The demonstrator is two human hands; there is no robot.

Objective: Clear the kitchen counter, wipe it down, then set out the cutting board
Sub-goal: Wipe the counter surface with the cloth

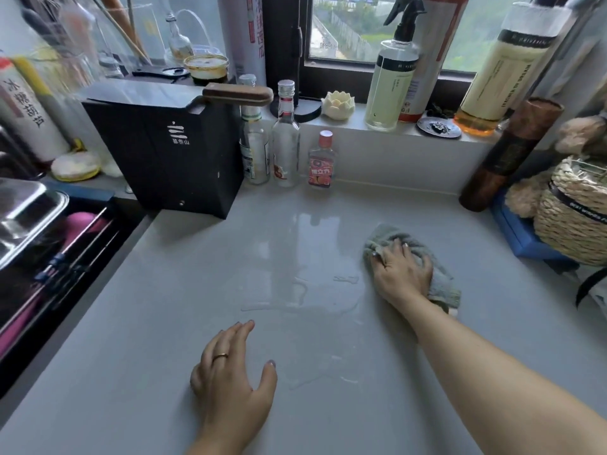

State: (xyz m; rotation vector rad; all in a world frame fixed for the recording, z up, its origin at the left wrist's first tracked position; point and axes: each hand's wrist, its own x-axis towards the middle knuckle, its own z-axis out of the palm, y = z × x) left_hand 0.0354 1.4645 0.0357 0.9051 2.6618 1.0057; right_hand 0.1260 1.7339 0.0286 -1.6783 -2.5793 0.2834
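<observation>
right hand grips cloth on counter; left hand spread; spray bottle holds pale liquid.

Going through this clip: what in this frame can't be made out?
- Cloth: its middle is covered by the right hand, head view.
- Sink area: dark and cut off by the left edge.
- Woven basket: cut off by the right edge.
- Small bottle: label too blurred to read.
- Cutting board: none identifiable in view.

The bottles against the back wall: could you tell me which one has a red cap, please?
The rightmost bottle, the shortest, with an orange-red label. The middle bottle and left bottle are taller, with silvery caps.
</observation>
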